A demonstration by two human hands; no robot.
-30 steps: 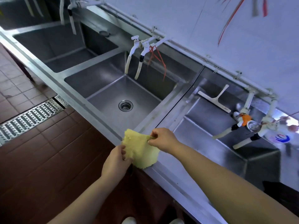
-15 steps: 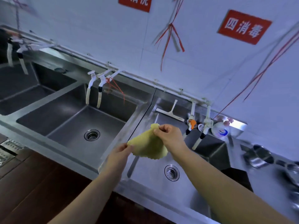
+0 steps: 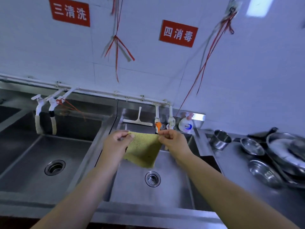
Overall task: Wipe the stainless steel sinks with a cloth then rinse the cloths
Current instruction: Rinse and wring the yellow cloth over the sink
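Note:
A yellow cloth [image 3: 143, 149] hangs spread out above the right stainless steel sink [image 3: 171, 192]. My left hand [image 3: 115, 144] pinches its upper left corner. My right hand [image 3: 173, 141] pinches its upper right corner. The cloth's lower edge dangles just above the round drain [image 3: 152, 178]. A second sink [image 3: 29, 156] with its own drain [image 3: 55, 167] lies to the left, beyond a steel divider. Two taps [image 3: 164, 119], one with an orange handle, stand behind the cloth at the back of the right sink.
A white squeegee [image 3: 138, 120] and a white bottle [image 3: 186, 125] sit on the back ledge. Steel pots, bowls and a pan [image 3: 267, 152] crowd the counter on the right. Two hosed taps [image 3: 46, 113] hang over the left sink. Red strings dangle from the wall.
The view has swung right, from the left sink to the right sink. Both hands have pulled the bunched cloth out flat, each now holding a top corner.

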